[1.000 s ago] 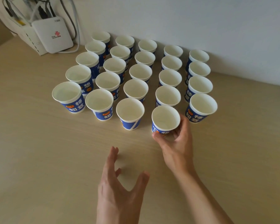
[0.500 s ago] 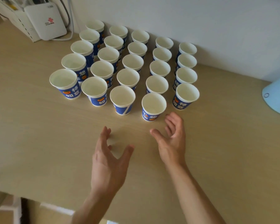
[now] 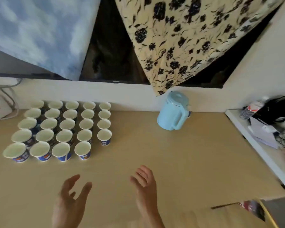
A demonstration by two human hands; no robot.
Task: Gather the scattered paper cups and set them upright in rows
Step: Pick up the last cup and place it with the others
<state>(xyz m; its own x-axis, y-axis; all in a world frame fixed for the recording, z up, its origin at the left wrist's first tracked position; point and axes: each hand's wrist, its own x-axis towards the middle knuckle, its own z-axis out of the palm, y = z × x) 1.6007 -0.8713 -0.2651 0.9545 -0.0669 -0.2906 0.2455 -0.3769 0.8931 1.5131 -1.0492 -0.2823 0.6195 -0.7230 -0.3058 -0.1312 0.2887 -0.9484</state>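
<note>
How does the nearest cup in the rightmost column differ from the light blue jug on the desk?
The nearest cup in the rightmost column is open-topped and white with a blue printed band; the light blue jug is lidded and plain. The cup has no handle; the jug has one. The cup adjoins other cups; the jug stands alone. Both are upright.

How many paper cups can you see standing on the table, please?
24 paper cups, all upright in one block at the left of the table: four columns of five, then a rightmost column of four. None appear hidden.

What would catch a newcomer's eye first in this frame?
The block of upright blue-and-white paper cups in neat rows at the left of the pale wooden table. Next, the light blue plastic jug by the wall, and the open, empty left hand and right hand hovering below.
</note>
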